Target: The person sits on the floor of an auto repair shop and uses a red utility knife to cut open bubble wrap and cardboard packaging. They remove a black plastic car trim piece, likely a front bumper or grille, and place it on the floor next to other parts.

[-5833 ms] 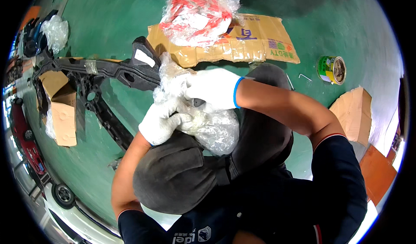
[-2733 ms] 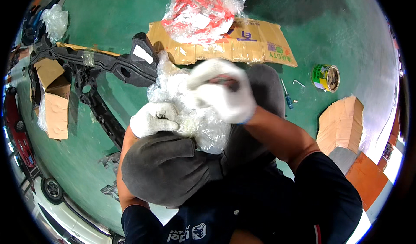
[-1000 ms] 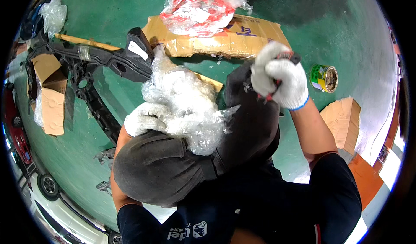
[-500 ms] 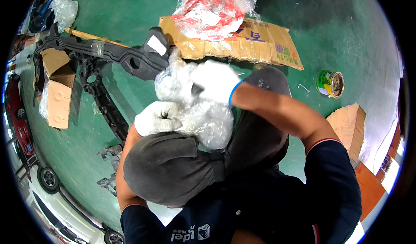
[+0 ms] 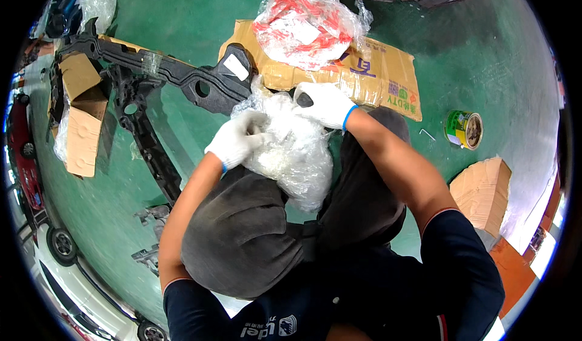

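A bundle wrapped in crumpled clear plastic film (image 5: pixel 297 159) lies between my knees; what is inside cannot be made out. My left hand (image 5: pixel 238 140), in a white knit glove, is closed on the film at the bundle's left side. At its upper right is my right hand (image 5: pixel 324 104), also gloved in white, with its fingers closed. A small black-ended object (image 5: pixel 304 100) shows from that fist, most of it hidden. The right fingers seem to touch the film too.
Beyond the bundle, a flattened cardboard sheet (image 5: pixel 382 80) bears a red-and-white wad of plastic (image 5: pixel 306 29). Long black car parts (image 5: pixel 176 80) and an opened carton (image 5: pixel 85 129) lie left. On the right stand a tin can (image 5: pixel 464 129) and a cardboard piece (image 5: pixel 482 189); a bent metal key (image 5: pixel 427 135) lies nearby.
My left hand has moved up and right along the film. My right hand has shifted slightly right and come down to the bundle's upper edge, its motion slower.
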